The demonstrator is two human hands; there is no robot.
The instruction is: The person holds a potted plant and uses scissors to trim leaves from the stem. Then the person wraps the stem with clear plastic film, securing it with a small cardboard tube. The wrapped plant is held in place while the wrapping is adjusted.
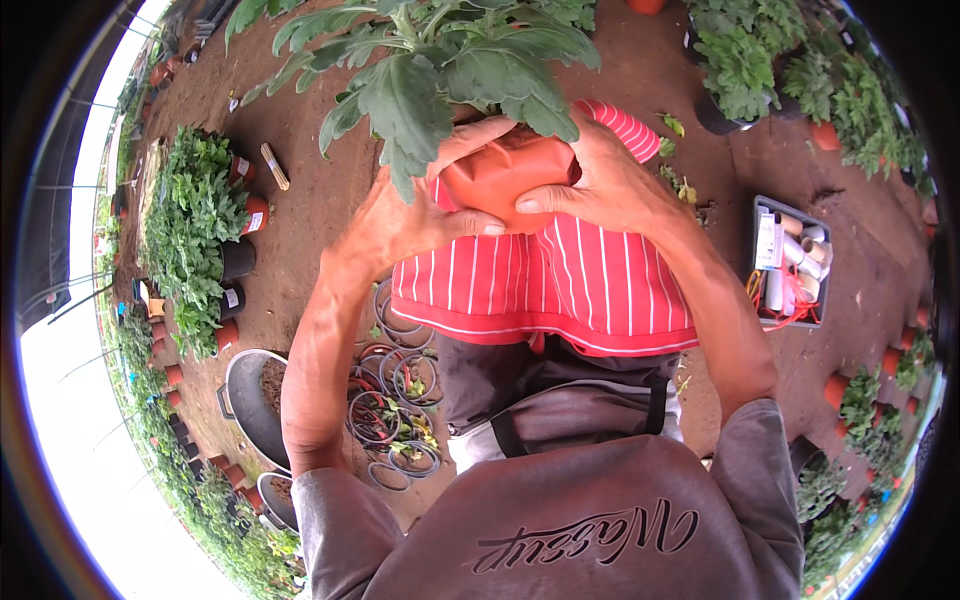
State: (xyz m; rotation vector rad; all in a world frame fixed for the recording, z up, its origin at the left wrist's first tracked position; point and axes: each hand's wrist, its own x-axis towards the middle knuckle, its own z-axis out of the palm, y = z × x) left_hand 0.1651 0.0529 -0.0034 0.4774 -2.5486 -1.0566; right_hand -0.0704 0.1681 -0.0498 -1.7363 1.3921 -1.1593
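Note:
A soft orange-red plastic pot (pixel 517 180) is between my two hands above my lap, its wall creased and dented. A leafy green plant (pixel 420 82) rises from it, and the leaves hide the rim. My left hand (pixel 427 202) grips the pot's left side, thumb along the lower wall, fingers partly under leaves. On the right side my right hand (pixel 600 172) holds it, thumb pressed on the wall and fingers mostly hidden. Beneath lies a red, white-striped cloth (pixel 525 285) across my thighs.
At right on the soil stands a grey crate (pixel 825 281) with rolls and red string. Wire rings (pixel 397 390) lie at lower left beside a large black basin (pixel 251 405). Potted plants (pixel 191 232) line the left; more pots (pixel 739 75) stand upper right. A stick bundle (pixel 274 166) lies at left.

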